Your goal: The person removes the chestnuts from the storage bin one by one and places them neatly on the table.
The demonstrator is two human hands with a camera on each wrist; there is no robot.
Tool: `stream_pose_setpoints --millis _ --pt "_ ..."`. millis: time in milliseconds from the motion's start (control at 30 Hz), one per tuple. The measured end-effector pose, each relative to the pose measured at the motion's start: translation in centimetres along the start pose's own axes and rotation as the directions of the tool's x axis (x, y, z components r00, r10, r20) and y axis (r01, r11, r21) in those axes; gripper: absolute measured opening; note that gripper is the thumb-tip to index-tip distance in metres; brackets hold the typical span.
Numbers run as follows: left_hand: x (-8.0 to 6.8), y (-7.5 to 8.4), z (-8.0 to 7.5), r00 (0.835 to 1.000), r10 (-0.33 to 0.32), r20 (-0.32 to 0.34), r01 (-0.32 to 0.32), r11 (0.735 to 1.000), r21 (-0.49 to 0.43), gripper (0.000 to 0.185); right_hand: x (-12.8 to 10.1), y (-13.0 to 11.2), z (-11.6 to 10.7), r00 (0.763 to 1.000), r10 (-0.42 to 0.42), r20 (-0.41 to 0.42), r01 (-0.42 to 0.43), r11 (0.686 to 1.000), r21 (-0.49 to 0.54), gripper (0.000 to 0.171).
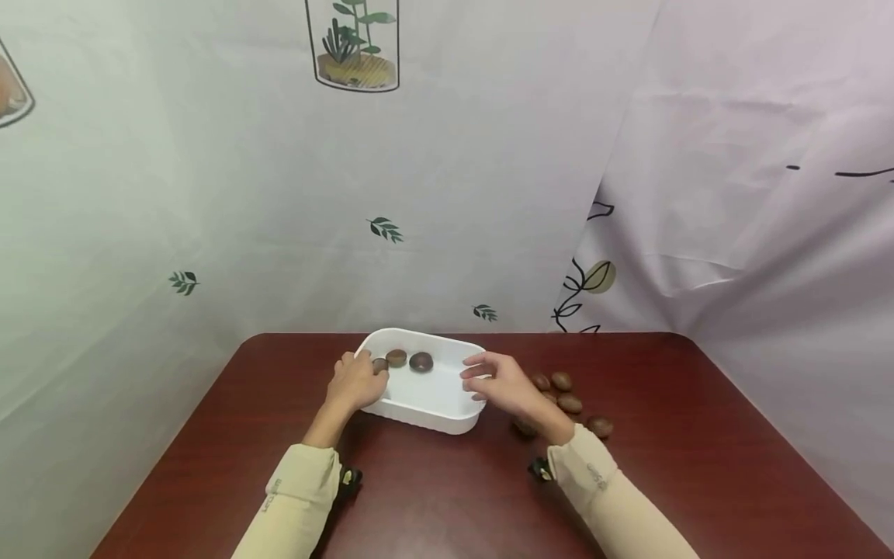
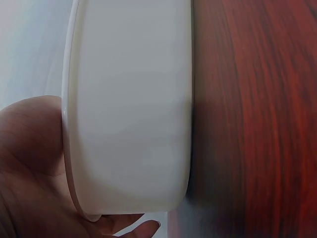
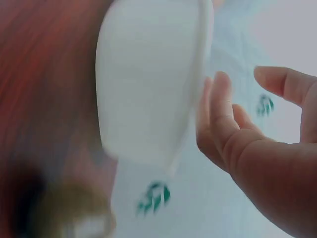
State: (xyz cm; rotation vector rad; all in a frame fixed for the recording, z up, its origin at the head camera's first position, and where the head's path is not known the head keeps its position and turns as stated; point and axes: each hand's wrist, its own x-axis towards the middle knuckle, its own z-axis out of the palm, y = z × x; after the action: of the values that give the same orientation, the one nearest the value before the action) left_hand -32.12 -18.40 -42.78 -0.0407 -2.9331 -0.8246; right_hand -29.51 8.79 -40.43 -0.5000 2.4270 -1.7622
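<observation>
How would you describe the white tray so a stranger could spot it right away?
On the dark red table, look near the far edge, between the person's left hand and right hand. The white tray is a shallow rounded rectangle, the only white thing, with brown nuts inside.

On the dark red wooden table [image 1: 433,497] stands 1 white rounded plastic tray [image 1: 427,397] with 3 brown round nuts [image 1: 421,362] inside, at least 5 more brown nuts [image 1: 569,403] lie loose beside it, and 2 hands [image 1: 358,382] show.
</observation>
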Motion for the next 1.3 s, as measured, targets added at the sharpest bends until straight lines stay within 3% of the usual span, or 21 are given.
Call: stream_pose_setpoints --millis 200,400,733,1033,1300 --pt "0.2 0.4 0.0 1.000 0.002 0.006 -0.002 1.000 -0.003 0.053 1.4 0.4 3.0 1.000 -0.007 0.018 0.007 1.000 0.017 0.036" --pt "0.3 0.7 -0.6 1.000 0.009 -0.009 -0.008 1.000 0.008 0.052 3.0 0.3 4.2 1.000 0.027 0.013 -0.028 0.999 0.036 0.042" --pt "0.0 0.1 0.0 1.000 0.008 -0.010 -0.007 1.000 0.015 0.050 4.8 1.3 6.3 0.993 0.117 0.033 -0.120 0.984 0.133 0.042" --pt "0.0 0.1 -0.2 1.000 0.007 -0.026 -0.007 1.000 0.010 0.052 6.2 1.4 7.2 0.987 0.148 -0.068 -0.129 0.964 0.232 0.044" --pt "0.1 -0.2 0.0 1.000 0.009 -0.003 -0.009 1.000 0.016 0.049 6.9 1.9 7.8 0.976 0.174 -0.129 -0.155 0.978 0.142 0.047"
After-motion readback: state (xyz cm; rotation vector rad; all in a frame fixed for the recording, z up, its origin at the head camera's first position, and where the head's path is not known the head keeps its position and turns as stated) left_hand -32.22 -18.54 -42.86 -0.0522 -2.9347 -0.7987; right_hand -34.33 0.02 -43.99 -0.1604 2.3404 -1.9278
